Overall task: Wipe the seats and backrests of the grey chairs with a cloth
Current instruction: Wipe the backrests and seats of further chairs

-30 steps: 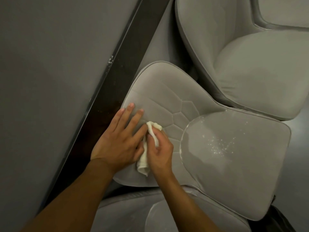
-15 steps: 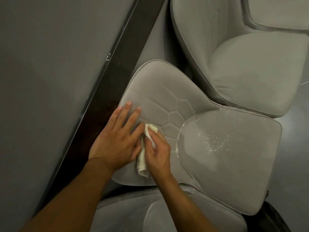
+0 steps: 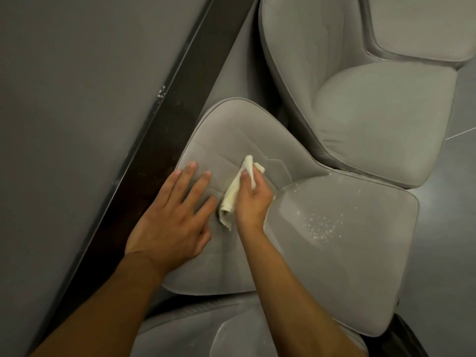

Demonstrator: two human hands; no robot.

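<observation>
A grey padded chair fills the middle of the head view; its stitched backrest (image 3: pixel 231 132) lies to the left and its seat (image 3: pixel 342 266) to the right, sprinkled with white crumbs (image 3: pixel 322 226). My left hand (image 3: pixel 175 215) rests flat on the backrest with fingers straight and spread. My right hand (image 3: pixel 253 197) grips a rolled cream cloth (image 3: pixel 235 191) and holds it against the backrest just right of the left hand. The cloth's ends stick out above and below the fingers.
A second grey chair (image 3: pixel 381 119) stands behind, touching the first, with a third (image 3: pixel 425 24) at the top right. Another grey chair (image 3: pixel 180 333) shows at the bottom edge. A grey wall (image 3: pixel 64 112) with dark skirting (image 3: pixel 164 140) runs along the left. Grey floor (image 3: pixel 448 228) lies right.
My right hand has slid the cloth up the backrest, away from me. The left hand stays flat on the backrest, its fingers now spread wider and apart from the cloth.
</observation>
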